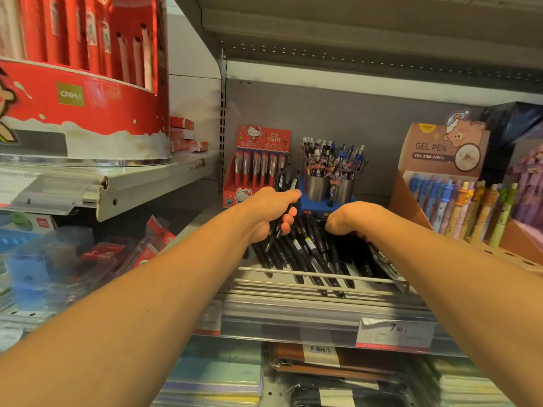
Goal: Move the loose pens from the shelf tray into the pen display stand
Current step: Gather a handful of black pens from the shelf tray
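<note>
Near the middle of the frame, the left hand (271, 214) is curled round a bundle of slim black pens (289, 189), whose tips stick up above the thumb and whose barrels hang out below the fingers. The right hand (349, 218), just right of centre, is bent down at the wrist over the heap of loose pens (308, 254); its fingers are hidden behind the back of the hand, so I cannot tell whether they grip anything.

The loose pens are glossy black plastic sticks, some with small yellow and white labels, lying crisscrossed in the shelf tray (323, 279), which is fenced at the front by thin cream-coloured wire rails. Behind the heap, at centre, stands a blue pen stand (311, 202) carrying two round, dull metal cups (317, 188) packed with patterned pens with blue and white caps. To its left is a red cardboard display (258, 163) with cartoon cat artwork, holding a row of red pens upright in slots. At the right edge a brown cardboard box (437, 151) printed GEL PEN holds pastel pens with small figure tops.

In the upper left a large round red drum display (88, 95) sits on a chipped white metal shelf. A clear plastic price strip (393, 333) runs along the front edge of the lower shelf.
</note>
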`<state>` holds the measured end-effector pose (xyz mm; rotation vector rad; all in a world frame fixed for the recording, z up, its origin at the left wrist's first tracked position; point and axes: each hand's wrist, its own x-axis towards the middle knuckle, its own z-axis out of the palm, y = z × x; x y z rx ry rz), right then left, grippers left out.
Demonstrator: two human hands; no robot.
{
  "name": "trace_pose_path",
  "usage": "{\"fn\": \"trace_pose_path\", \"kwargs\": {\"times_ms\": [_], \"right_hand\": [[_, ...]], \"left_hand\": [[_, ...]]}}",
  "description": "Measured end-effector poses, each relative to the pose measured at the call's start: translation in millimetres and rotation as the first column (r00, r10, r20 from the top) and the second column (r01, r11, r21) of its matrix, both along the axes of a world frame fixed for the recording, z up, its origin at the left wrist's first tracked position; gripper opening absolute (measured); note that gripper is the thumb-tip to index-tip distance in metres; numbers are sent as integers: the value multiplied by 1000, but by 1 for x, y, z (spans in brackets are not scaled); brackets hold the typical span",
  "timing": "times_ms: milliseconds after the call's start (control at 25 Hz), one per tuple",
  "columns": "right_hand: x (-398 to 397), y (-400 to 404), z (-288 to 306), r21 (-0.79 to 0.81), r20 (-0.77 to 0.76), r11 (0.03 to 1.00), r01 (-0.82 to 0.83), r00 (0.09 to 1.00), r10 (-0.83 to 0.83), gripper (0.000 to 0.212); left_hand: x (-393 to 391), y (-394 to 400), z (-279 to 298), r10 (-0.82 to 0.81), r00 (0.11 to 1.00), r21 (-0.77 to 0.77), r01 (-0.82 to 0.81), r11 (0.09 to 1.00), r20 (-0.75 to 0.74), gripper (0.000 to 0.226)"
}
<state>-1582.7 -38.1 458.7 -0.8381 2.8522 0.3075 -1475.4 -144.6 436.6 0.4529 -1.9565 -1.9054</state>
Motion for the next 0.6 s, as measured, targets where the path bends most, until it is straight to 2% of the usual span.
{"fn": "trace_pose_path", "kwargs": {"times_ms": [120,280,440,600], "right_hand": [[-2,7,6,12,-21,1000,-11,1000,11,15],[-1,5,7,13,31,1000,20,999,-20,22],[-1,4,3,-23,36,1000,3,999,-3,47],[-21,2,-9,-200,125,968,149,984,-125,45]], "left_hand": [[0,1,0,-11,1000,8,10,1000,22,18],[-1,1,-1,-15,999,3,15,1000,30,19],[0,1,-1,-17,999,20,16,1000,32,18],[0,0,-2,-11,999,28,10,1000,36,20]]}}
